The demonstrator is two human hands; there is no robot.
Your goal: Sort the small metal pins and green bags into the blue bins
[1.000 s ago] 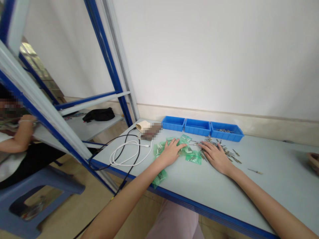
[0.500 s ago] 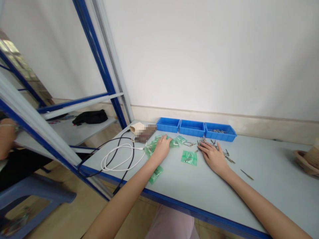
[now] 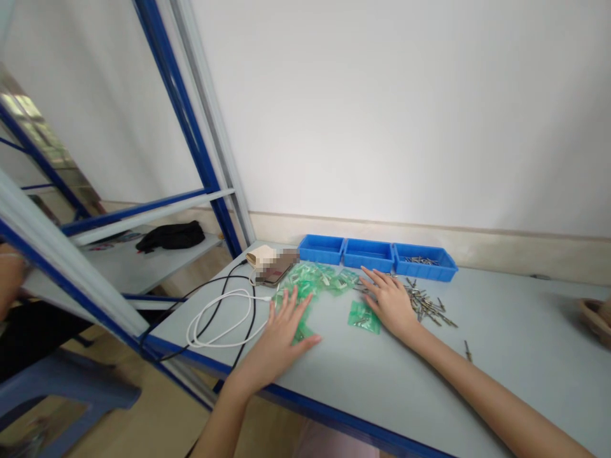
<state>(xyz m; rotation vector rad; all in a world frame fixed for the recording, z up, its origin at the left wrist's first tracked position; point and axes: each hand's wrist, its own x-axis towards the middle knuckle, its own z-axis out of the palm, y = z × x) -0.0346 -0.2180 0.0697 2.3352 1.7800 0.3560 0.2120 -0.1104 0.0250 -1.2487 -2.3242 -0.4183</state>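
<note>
My left hand (image 3: pixel 286 327) is open, fingers spread, over the near edge of a heap of green plastic bags (image 3: pixel 315 278) with small metal parts inside. Some of the bags are hidden beneath it. My right hand (image 3: pixel 389 302) lies open with fingers stretched out, between a single green bag (image 3: pixel 363 316) and a pile of loose metal pins, perhaps rivets (image 3: pixel 424 302). Its fingertips cover a few of the metal pieces. One more loose pin (image 3: pixel 468 351) rests apart, near my right forearm.
Blue bins (image 3: pixel 370 254) line the wall; the right-hand bin (image 3: pixel 424 270) holds metal pins. A phone (image 3: pixel 277 272), a white cable (image 3: pixel 219 345) and black cords lie on the left. A brown bowl-like object (image 3: pixel 594 321) stands at the right. Another person's arm (image 3: pixel 9 280) shows far left.
My left hand has drawn back toward the table's front edge and spread its fingers. My right hand has shifted left, uncovering more of the metal pile.
</note>
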